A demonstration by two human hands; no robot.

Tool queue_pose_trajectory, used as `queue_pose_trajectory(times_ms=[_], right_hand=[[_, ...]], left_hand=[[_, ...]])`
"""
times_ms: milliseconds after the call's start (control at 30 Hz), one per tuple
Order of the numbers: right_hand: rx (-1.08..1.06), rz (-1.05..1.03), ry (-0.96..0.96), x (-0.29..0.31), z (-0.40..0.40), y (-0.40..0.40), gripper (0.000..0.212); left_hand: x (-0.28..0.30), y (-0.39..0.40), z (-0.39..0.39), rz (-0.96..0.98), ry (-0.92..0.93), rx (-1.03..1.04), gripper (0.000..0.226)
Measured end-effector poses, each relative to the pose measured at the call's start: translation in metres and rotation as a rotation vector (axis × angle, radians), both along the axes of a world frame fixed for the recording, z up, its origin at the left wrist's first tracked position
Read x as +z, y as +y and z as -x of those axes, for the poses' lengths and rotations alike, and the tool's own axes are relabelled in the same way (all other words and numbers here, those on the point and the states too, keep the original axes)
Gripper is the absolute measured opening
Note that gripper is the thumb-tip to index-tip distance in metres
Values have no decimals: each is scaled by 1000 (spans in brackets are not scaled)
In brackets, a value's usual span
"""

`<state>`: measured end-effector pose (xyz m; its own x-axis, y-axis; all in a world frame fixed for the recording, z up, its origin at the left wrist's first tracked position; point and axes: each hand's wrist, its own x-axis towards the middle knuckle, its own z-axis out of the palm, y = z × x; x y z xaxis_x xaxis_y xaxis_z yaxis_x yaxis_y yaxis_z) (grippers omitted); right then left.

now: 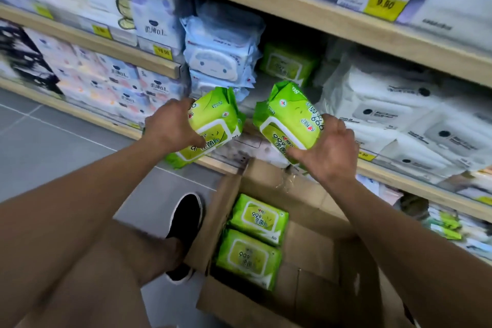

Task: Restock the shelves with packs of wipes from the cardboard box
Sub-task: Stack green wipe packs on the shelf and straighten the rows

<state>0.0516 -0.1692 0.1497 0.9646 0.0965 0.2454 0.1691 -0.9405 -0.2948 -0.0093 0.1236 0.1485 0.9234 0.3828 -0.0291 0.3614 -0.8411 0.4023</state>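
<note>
My left hand point(170, 125) grips a green pack of wipes point(213, 120) by its left side, in front of the middle shelf. My right hand point(327, 149) grips a second green pack point(287, 117) from its lower right end. Both packs are held tilted just before the shelf opening. One more green pack point(288, 62) lies deep on that shelf. Below my hands stands the open cardboard box point(314, 253) with two green packs point(257, 217) point(249, 257) lying flat inside on its left.
Light blue wipe packs point(221, 56) are stacked left of the gap, white packs point(394, 109) to its right. The wooden shelf edge point(399, 178) runs below, another shelf board point(319, 13) above. My black shoe point(186, 218) stands on the grey floor left of the box.
</note>
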Motion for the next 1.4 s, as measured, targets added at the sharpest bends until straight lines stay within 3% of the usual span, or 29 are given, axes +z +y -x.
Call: queue_pose_trajectory(times_ms=[167, 467, 633, 867, 1167, 1400], right_hand=[[-3, 156, -136, 24, -55, 42, 87], [77, 407, -66, 18, -134, 75, 95], [126, 369, 50, 2, -172, 67, 99], [137, 419, -44, -56, -182, 65, 75], [101, 405, -45, -53, -219, 78, 68], [264, 367, -119, -29, -157, 71, 79]], left_hand=[[-5, 7, -26, 17, -35, -32, 96], [-24, 10, -58, 74, -98, -82, 97], [-32, 8, -76, 75, -113, -95, 95], [-36, -4, -85, 102, -136, -123, 97], [-40, -5, -85, 128, -168, -115, 101], [-34, -17, -82, 35, -185, -134, 101]])
